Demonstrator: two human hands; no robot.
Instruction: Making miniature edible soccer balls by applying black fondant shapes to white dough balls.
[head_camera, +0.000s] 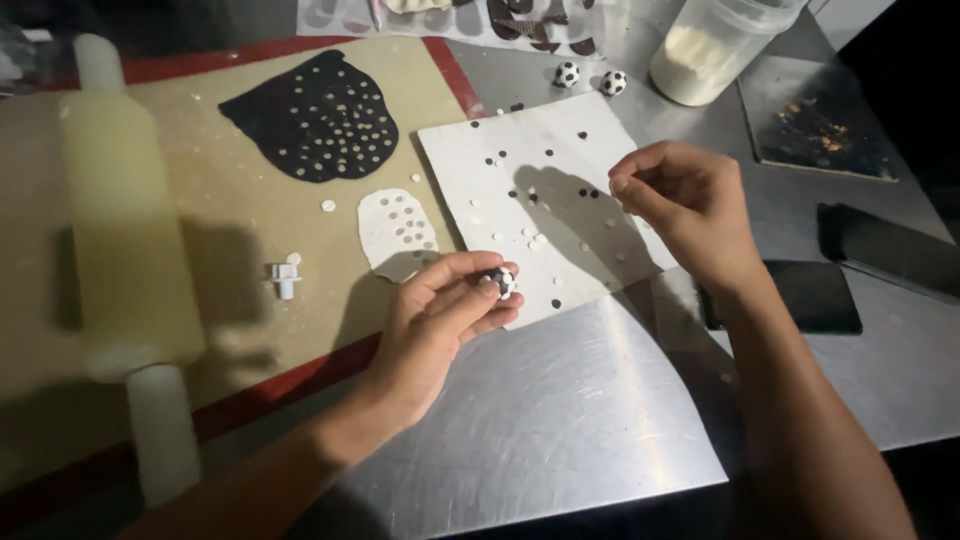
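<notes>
- Left hand (440, 320): fingers pinch a small black-and-white patterned fondant ball (502, 282).
- Right hand (690, 205): fingers curled narrow, fingertips together, above the white square board (600, 130) dotted with black and white bits.

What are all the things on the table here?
little ball: one, white with black spots, in the left hand's fingertips
finished balls: two, black and white, far side near the jar
white board: one, dotted with tiny black and white circles, middle
black sheet: one, full of small holes, on the tan mat
white sheet: one, small, with holes, on the mat
tan mat: one, red edged, left
rolling pin: one, white, far left
small cutter: one, white, on the mat
jar: one, clear, holding white powder, top right
left hand: holds the little ball
right hand: fingers pinched over the board
</notes>
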